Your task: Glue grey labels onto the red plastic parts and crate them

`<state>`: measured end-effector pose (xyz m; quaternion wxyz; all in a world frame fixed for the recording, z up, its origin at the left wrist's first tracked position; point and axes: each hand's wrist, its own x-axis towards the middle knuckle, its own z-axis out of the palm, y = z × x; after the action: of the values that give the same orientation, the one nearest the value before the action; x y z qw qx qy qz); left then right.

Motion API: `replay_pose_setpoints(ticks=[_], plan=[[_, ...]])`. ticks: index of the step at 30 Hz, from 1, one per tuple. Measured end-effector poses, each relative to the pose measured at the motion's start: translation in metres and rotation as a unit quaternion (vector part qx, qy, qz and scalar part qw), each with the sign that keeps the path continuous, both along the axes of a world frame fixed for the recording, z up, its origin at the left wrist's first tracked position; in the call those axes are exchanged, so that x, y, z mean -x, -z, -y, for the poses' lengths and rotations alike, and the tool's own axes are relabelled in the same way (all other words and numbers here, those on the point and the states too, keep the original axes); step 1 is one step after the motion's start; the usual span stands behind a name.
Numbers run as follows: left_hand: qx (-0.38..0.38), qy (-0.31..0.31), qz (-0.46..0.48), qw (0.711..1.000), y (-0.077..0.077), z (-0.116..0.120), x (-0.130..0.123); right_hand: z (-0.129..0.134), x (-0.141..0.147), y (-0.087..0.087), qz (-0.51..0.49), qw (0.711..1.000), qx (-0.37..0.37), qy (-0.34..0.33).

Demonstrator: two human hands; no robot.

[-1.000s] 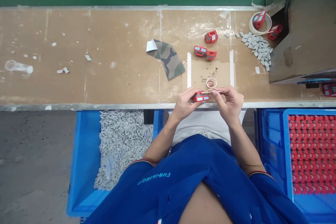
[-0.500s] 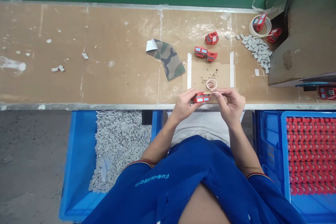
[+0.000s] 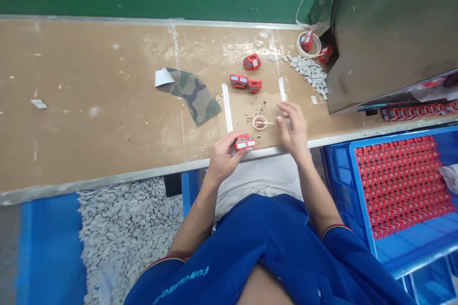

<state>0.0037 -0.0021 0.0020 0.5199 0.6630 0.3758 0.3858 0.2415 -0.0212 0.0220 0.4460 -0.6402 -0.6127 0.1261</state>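
Observation:
A small red toy vehicle (image 3: 245, 142) with pale blue windows is held in my left hand (image 3: 224, 156) at the bench's front edge. My right hand (image 3: 294, 129) is raised with fingers apart, holding nothing, to the right of a small cup (image 3: 260, 122). Across that cup rests a thin pale stick (image 3: 266, 123), its one end inside and the other beyond the rim. Dark crumbs lie around the cup on the cardboard, between two white tape strips. Behind stand more red toy vehicles (image 3: 239, 81).
A camouflage cloth piece (image 3: 199, 96) lies left of the cup. Small grey pieces (image 3: 310, 72) are heaped near a tape roll (image 3: 299, 45) at the right. A blue crate (image 3: 352, 162) with rows of red parts stands right; a bin of grey pieces (image 3: 129, 228) stands left.
My right hand has let go of the stick, which now rests in the cup, and has moved right and opened. My left hand still holds the toy vehicle. The camera view has turned right.

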Motion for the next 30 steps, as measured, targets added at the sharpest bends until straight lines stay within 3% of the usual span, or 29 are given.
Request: replay_pose_setpoints(ticks=[3,8,12,17,21,23,25,28,30], plan=[[0.013,0.005,0.004,1.0,0.0,0.0,0.0,-0.01,-0.049,0.004,0.077,0.991,0.022,0.108],[0.008,0.017,-0.007,1.0,-0.001,-0.002,0.0,-0.047,-0.105,0.017,0.177,0.968,0.054,0.17],[0.0,0.02,-0.003,1.0,0.001,-0.003,0.001,-0.071,-0.11,0.011,0.262,0.939,0.105,0.195],[-0.008,0.023,0.001,1.0,0.002,-0.003,0.002,-0.079,-0.104,-0.008,0.344,0.891,0.218,0.198],[-0.011,0.025,0.004,1.0,0.002,-0.004,0.002,-0.079,-0.105,-0.02,0.352,0.89,0.221,0.185],[-0.006,0.023,0.011,1.0,0.002,-0.004,0.002,-0.076,-0.107,-0.027,0.334,0.902,0.206,0.179],[0.009,0.022,0.024,0.999,0.002,-0.004,0.002,-0.069,-0.108,-0.036,0.259,0.937,0.168,0.163],[0.064,0.028,0.066,0.995,0.005,-0.002,0.001,-0.049,-0.101,-0.049,0.034,0.986,0.121,0.114],[0.106,0.031,0.104,0.988,0.007,-0.001,0.0,-0.034,-0.088,-0.057,-0.108,0.983,0.122,0.079]])
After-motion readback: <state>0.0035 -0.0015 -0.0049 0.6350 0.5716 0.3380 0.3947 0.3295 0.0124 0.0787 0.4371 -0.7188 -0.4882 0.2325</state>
